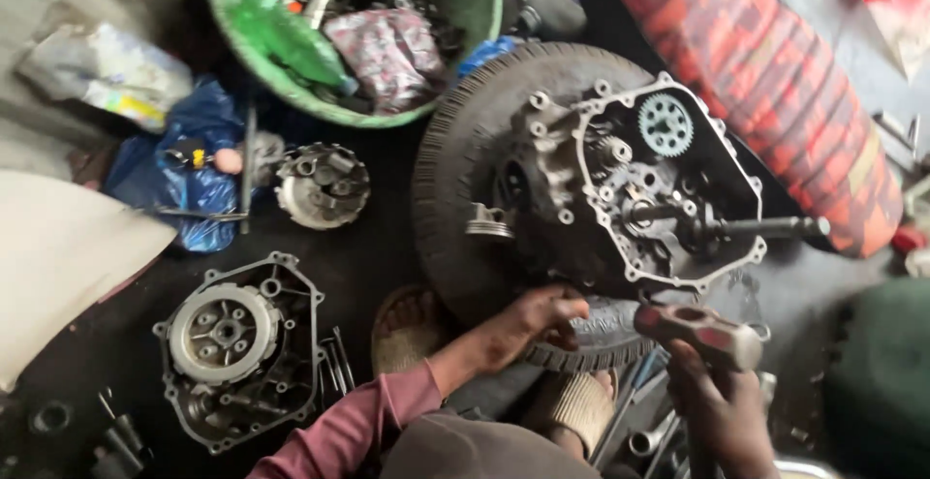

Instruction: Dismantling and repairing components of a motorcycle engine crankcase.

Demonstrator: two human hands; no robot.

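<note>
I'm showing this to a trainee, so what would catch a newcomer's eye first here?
First, the opened engine case lying on a tyre at centre, gears and a shaft exposed. The right hand holds a hammer at its lower edge, with the left hand on the tyre. Lower left lies a clutch cover.

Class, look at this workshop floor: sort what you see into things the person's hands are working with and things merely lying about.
In hand:
- left hand on the tyre
- right hand holding a hammer
- engine case on the tyre, near the hammer head

Lying about:
- clutch cover
- round clutch part
- green basin of parts
- blue bag
</note>
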